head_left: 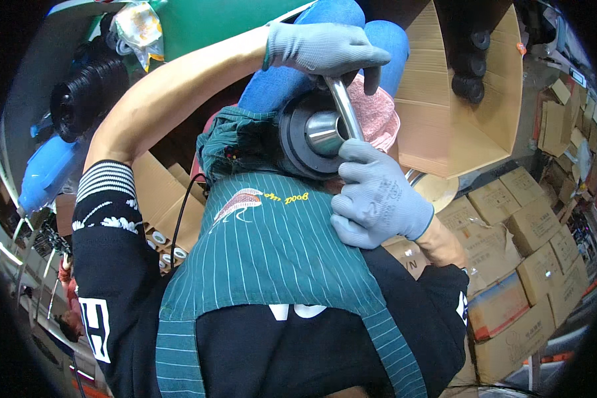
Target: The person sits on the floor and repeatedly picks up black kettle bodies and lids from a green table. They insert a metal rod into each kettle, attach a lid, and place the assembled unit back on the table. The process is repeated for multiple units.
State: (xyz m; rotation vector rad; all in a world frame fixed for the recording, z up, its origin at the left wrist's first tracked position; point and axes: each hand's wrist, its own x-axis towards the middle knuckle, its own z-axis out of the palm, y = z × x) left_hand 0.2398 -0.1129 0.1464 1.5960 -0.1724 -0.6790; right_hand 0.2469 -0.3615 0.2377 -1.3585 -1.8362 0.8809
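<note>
Both my hands wear grey knit gloves. A shiny bent metal tube (346,109) runs between them. My left hand (328,52) is closed over its far end, above my knees; the fingers partly hide that end. My right hand (375,199) is closed around the near end, with the fingers curled in. Left of the tube, a round black disc-shaped base (295,142) with a silver metal cup (324,132) at its middle rests tilted in my lap. I cannot tell whether tube and cup touch. A pink towel (373,109) lies just beyond, over my lap.
An open cardboard box (424,86) stands at the far right, with black round parts (469,66) in it. Flattened and stacked cartons (511,252) cover the right side. Black ringed parts (89,99) and a blue plastic bag (46,172) are at left. A green surface (212,26) lies ahead.
</note>
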